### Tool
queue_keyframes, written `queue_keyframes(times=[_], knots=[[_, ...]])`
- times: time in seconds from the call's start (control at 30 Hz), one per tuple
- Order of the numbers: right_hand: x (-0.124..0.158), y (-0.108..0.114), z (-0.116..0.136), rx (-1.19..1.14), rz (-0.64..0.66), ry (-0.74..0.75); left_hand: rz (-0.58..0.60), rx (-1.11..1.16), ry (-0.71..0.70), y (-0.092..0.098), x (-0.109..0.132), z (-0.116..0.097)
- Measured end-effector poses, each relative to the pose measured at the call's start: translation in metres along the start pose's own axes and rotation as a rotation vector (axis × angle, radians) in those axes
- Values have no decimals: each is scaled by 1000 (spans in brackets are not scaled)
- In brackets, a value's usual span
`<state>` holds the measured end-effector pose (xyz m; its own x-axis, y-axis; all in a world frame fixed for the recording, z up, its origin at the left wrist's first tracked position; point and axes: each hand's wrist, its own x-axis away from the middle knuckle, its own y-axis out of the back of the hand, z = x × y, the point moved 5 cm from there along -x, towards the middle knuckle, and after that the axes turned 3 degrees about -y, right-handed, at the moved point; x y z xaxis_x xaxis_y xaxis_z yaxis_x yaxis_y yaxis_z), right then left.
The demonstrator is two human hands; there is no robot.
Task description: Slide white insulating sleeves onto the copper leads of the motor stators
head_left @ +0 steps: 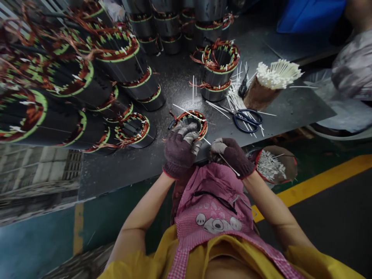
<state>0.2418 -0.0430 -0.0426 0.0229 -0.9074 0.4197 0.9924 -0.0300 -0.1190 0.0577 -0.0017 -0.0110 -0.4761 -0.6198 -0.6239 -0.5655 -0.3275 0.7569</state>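
Observation:
A small motor stator (pixel 204 126), with copper windings and a light green edge, sits on the dark table in front of me. My gloved left hand (pixel 181 145) has its fingers curled over the near rim of it, hiding part of the winding. In my right hand (pixel 231 154), also gloved, the fingers are pinched round a white cable tie (pixel 231 166). One end of this tie reaches toward the stator, and its head sticks out below my palm. Another white cable tie (pixel 186 111) lies across the far side of the winding.
Stacked stators (pixel 122 50) crowd the left and back. To the right are another stator stack (pixel 215 75), dark-handled scissors (pixel 248 121), loose ties and a brown holder (pixel 260 93) full of ties. A container of white clippings (pixel 271 166) stands below the table edge. A person's sleeve (pixel 353 66) shows at right.

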Motion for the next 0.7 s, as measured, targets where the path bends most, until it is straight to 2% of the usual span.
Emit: queue_keyframes(times=[0.13, 0.3, 0.43, 0.5, 0.6, 0.63, 0.7], knots=[[-3, -7, 5, 15, -4, 13, -47, -19, -15, 2, -4, -3], [-11, -17, 6, 24, 1, 38, -22, -31, 8, 0, -5, -4], [-16, -18, 12, 104, -72, 167, -21, -40, 23, 1, -6, -5], [-15, -19, 15, 177, -33, 236, 1, -29, 13, 2, -7, -5], [-10, -23, 18, 278, 142, 270, 69, 15, -6, 1, -10, -4], [-8, -22, 19, 302, 166, 274, 86, 19, -6, 0, -10, -3], [-6, -17, 21, 335, 128, 283, 108, 6, 0, 0, -11, -1]])
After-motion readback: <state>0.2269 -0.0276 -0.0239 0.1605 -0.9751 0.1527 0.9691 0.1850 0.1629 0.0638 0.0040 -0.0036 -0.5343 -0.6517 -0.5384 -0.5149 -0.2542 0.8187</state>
